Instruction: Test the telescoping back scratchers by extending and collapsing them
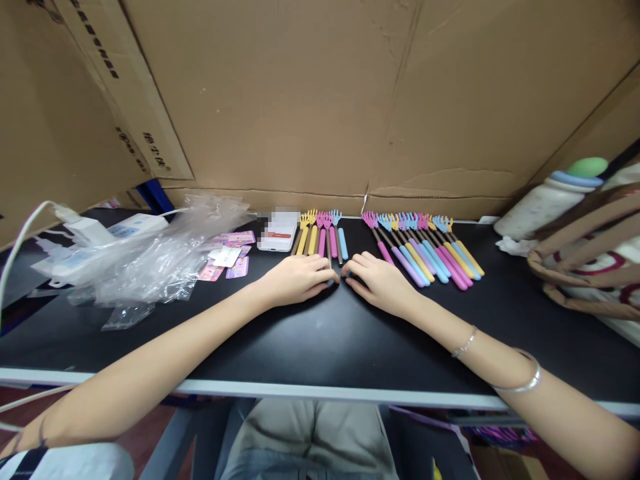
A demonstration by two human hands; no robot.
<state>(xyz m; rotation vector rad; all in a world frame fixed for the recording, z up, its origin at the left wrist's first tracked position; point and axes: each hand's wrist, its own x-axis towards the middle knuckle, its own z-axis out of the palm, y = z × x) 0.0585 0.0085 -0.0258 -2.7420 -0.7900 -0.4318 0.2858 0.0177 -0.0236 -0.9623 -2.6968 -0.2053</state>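
Two groups of back scratchers with small hand-shaped heads lie side by side on the black table (310, 347). My left hand (300, 277) rests palm down over the near ends of the left group, its fingers loosely bent beside a pink back scratcher (323, 241). It hides some of the lower ends. My right hand (377, 280) is also palm down, with bent fingers apart near the end of a blue back scratcher (343, 243). Nothing shows in its grasp. Beyond it fans the right group, including a purple-handled back scratcher (409, 267) and a yellow-handled one (419, 262).
Clear plastic bags (160, 247) cover part of a white power strip (75, 263) at left. Printed cards (237, 267) and a white box (279, 233) lie nearby. A bottle (545, 203) and brown-handled bag (590, 253) stand at right. Cardboard (310, 100) walls the back.
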